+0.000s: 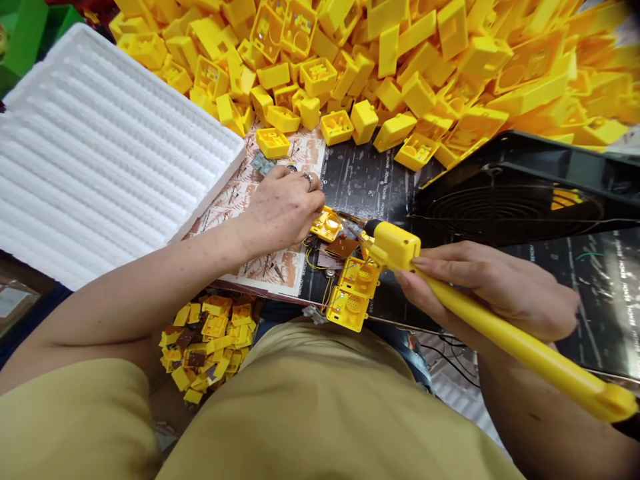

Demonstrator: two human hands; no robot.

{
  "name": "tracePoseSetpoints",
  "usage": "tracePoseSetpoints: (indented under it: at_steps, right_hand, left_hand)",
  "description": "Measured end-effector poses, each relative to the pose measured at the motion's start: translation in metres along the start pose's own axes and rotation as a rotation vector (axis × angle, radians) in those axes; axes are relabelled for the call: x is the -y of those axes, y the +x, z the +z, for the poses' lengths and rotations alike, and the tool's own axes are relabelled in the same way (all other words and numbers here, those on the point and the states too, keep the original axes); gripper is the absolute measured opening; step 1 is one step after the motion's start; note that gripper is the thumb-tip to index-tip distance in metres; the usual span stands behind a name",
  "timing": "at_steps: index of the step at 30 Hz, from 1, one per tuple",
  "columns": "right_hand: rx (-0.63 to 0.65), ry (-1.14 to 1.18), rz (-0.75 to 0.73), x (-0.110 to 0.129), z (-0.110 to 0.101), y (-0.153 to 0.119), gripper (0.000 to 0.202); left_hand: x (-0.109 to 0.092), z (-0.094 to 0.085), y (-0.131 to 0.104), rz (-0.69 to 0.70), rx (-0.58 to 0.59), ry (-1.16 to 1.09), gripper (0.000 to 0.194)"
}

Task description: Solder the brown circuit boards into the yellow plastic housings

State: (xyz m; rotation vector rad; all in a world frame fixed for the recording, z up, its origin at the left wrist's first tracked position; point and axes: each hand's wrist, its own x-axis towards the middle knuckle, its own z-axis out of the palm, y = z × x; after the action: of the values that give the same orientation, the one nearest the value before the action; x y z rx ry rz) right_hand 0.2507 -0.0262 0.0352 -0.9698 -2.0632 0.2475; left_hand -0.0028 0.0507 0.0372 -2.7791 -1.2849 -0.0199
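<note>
My right hand (480, 280) is wrapped round a yellow soldering iron (450, 300), whose dark front end points left at the small parts on the bench. My left hand (285, 207) is curled with its back towards me, right beside an open yellow plastic case (327, 225); its fingertips are hidden, so what they pinch cannot be made out. The iron's tip is close to that case and a brown circuit board (343, 247). Nearer to me, two joined yellow case halves (353, 293) lie at the bench edge, with thin yellow wires beside them.
A big heap of yellow cases (320, 73) covers the back of the bench. A white ribbed foam sheet (110, 147) lies at left, a black fan (515, 187) at right. Below the bench edge sits another pile of yellow cases (215, 343). A green bin (30, 47) stands far left.
</note>
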Motion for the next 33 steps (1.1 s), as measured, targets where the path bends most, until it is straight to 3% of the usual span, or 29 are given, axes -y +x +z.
tracePoseSetpoints:
  at_steps: [4, 7, 10, 15, 18, 24, 29, 33]
  right_hand:
    - [-0.098, 0.003, -0.134, -0.002, 0.003, 0.000, 0.025]
    - [-0.177, -0.036, -0.021, -0.006, 0.004, -0.011, 0.044]
    - [-0.175, -0.077, 0.093, -0.007, 0.003, -0.019, 0.064]
    - [-0.153, -0.063, 0.075, -0.006, 0.001, -0.017, 0.067]
    - [-0.169, -0.083, 0.070, -0.006, 0.000, -0.015, 0.066]
    - [-0.153, -0.079, 0.059, -0.009, -0.003, -0.018, 0.064]
    - [-0.076, -0.069, 0.043, -0.010, -0.008, -0.018, 0.066]
    - [-0.009, -0.068, 0.006, -0.013, -0.012, -0.017, 0.067]
  left_hand:
    - [0.002, -0.002, 0.000, -0.038, 0.034, -0.057, 0.027]
    - [0.010, -0.007, -0.001, -0.110, 0.145, -0.232, 0.026]
    - [0.021, -0.010, -0.001, -0.219, 0.175, -0.476, 0.022]
    - [0.027, -0.002, 0.003, -0.410, 0.148, -0.886, 0.019]
    - [0.025, 0.002, 0.005, -0.479, 0.151, -1.021, 0.022]
    - [0.023, -0.004, -0.002, -0.386, 0.108, -0.853, 0.012]
    - [0.025, -0.005, -0.007, -0.296, 0.289, -0.824, 0.016]
    - [0.022, -0.003, -0.008, -0.219, 0.213, -0.644, 0.013]
